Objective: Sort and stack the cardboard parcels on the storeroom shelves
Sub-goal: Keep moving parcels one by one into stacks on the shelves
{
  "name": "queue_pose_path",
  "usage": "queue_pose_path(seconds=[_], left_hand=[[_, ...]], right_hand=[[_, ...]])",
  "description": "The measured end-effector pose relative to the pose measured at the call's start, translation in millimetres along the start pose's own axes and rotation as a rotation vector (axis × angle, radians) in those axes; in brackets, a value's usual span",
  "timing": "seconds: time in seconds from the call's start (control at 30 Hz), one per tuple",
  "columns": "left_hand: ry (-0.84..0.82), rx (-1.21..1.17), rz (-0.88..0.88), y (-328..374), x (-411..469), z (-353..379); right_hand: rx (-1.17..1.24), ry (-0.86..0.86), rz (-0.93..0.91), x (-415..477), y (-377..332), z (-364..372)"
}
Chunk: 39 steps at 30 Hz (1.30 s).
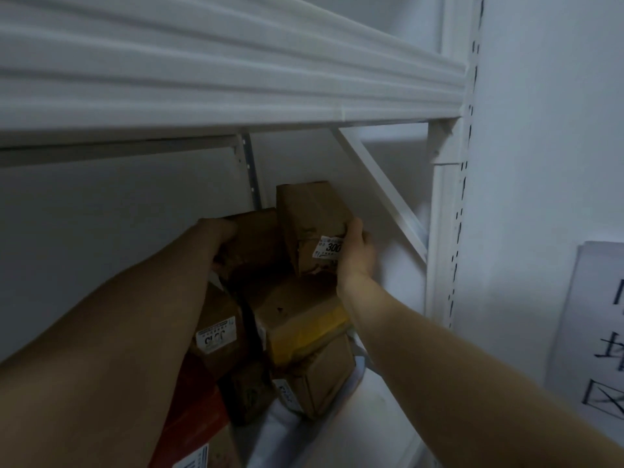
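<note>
A shelf beam [236,96] spans the top of the frame. Below it, at centre, parcels pile in the shelf's rear right corner: the top parcel [310,214] uppermost, the left parcel [258,243] touching its left side, the middle parcel [297,322] beneath both. A shelf post [445,231] stands right of the pile, a paper notice [597,332] at the right edge.

top parcel [310,214]: brown, on end, white lbl "300" | yellow-taped parcel [304,327]: under it | dark parcel [258,241]: beside, left

Open shelf space lies left of centre and at lower right of the parcel stack [297,315]. The shelf beam [236,79] caps access above; the diagonal brace [381,194] crosses the right side.
</note>
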<state>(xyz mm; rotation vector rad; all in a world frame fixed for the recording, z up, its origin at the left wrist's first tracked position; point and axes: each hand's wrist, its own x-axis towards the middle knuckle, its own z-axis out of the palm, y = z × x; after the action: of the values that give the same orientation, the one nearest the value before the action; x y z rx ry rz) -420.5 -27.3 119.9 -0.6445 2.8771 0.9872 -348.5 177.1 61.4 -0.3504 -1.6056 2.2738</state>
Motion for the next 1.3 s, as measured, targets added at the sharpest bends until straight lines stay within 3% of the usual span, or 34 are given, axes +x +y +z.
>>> queue_pose_path(seconds=[0.27, 0.33, 0.43, 0.6, 0.8, 1.0, 1.3], left_hand=[[-0.017, 0.183, 0.035, 5, -51, 12], [-0.039, 0.153, 0.037, 4, -57, 17], [0.064, 0.108, 0.085, 9, -97, 18], [0.185, -0.009, 0.112, 2, -136, 18], [0.193, -0.216, 0.113, -10, -169, 14], [0.151, -0.203, 0.134, -17, -188, 19], [0.159, -0.201, 0.138, -16, -190, 19]], right_hand=[[0.045, -0.221, 0.18, -28, -3, -9], [0.049, -0.218, 0.239, -35, -6, -15], [0.003, -0.169, 0.297, -45, -9, -23], [-0.067, -0.192, 0.308, -78, -9, -22], [-0.173, -0.187, 0.334, -103, 2, -20], [-0.255, -0.213, 0.374, -107, 3, -18], [-0.473, -0.219, 0.281, -93, -2, -15]])
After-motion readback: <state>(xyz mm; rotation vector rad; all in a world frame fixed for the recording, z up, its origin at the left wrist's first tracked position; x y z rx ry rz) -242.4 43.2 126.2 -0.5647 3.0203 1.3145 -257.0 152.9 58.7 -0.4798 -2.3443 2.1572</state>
